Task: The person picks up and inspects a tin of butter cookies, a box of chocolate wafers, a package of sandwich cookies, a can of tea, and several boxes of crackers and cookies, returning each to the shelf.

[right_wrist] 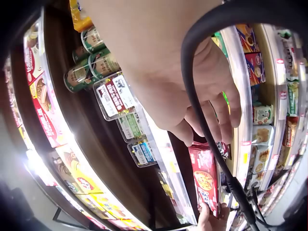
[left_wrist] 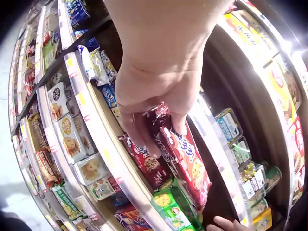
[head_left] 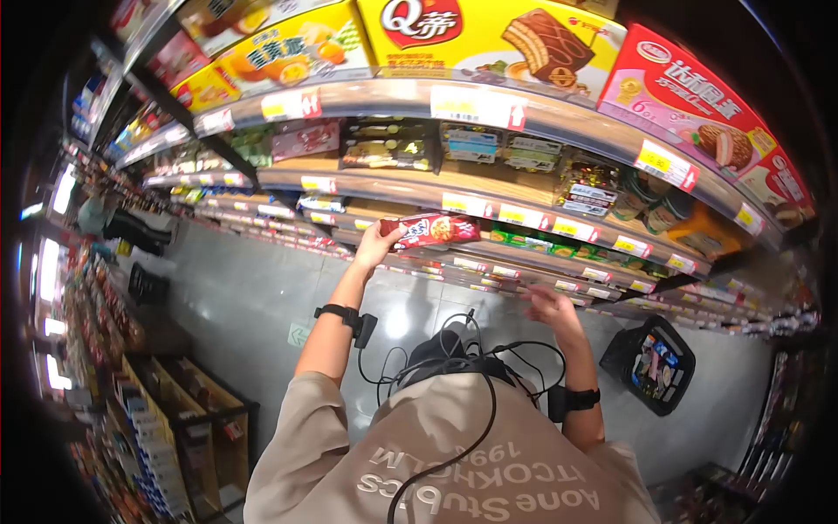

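Note:
My left hand (head_left: 375, 248) pinches one end of a red cookie packet (head_left: 443, 230), with the thumb on its printed face. The left wrist view shows this packet (left_wrist: 186, 161) at the shelf front, beside another red cookie packet (left_wrist: 144, 161) and green snack packs (left_wrist: 169, 211). My right hand (head_left: 553, 309) holds nothing and hangs in front of the lower shelves, its fingers loosely bent. In the right wrist view, the held packet's far end lies just below the right fingers, and a black cable (right_wrist: 195, 91) crosses in front of that hand.
Overhead, an upper shelf bears yellow snack boxes (head_left: 489, 39) and a pink box (head_left: 681, 105). Clear plastic tubs (head_left: 587, 185) stand on the shelf beneath. A black basket (head_left: 650, 365) with goods sits on the floor at right. Loose cables (head_left: 493, 402) cross my shirt.

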Demonstrator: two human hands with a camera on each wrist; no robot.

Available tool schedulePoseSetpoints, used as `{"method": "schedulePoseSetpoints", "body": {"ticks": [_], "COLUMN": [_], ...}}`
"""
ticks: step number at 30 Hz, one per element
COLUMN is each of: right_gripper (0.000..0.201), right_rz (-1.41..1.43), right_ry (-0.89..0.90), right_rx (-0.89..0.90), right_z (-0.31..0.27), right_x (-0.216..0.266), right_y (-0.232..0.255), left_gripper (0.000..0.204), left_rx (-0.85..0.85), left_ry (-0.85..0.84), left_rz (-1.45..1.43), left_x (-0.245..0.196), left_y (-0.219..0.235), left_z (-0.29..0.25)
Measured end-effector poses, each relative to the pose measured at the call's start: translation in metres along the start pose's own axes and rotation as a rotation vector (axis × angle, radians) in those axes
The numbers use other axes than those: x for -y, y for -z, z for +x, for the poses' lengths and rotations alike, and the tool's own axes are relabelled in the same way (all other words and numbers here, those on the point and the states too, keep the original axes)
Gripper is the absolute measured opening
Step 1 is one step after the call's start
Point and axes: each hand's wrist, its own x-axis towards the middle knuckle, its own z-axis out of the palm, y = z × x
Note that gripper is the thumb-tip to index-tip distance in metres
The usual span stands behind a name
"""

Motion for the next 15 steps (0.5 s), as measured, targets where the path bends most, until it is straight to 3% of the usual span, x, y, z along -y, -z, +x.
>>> {"method": "schedulePoseSetpoints", "body": {"ticks": [2,5,7,10,13,14,15], "right_gripper": [0.042,0.039,0.037,0.037,0.036,0.036,0.035], "right_rz": [0.018,0.089,0.304,0.312,0.299,0.305,0.311], "right_ry": [0.007,-0.06,-0.074,-0.093,-0.105,-0.098,-0.089], "right_rx": [-0.048,-0.256,-0.31,-0.441,-0.549,-0.571,-0.592], "right_z": [-0.023,-0.061,-0.09,-0.121,-0.142,-0.149,-0.156], "right_x": [-0.008,-0.011,-0.008,-0.005,-0.014,-0.019,-0.024], "right_y": [0.009,0.003,-0.009,-0.026,-0.045,-0.049,-0.053], "left_gripper": [0.03,0.033,0.029,0.022,0.026,0.037,0.04], "left_rx": [0.042,0.084,0.112,0.131,0.269,0.158,0.074], "left_ry": [-0.051,0.054,0.121,-0.02,0.167,-0.044,-0.204], "left_rz": [0.014,0.124,0.122,0.155,0.474,0.783,0.818], "left_x": [0.031,0.069,0.058,0.071,0.062,0.078,0.079], "left_y": [0.008,0.014,0.003,-0.018,-0.019,-0.019,-0.02], "left_z": [0.045,0.098,0.103,0.124,0.142,0.151,0.15]}}
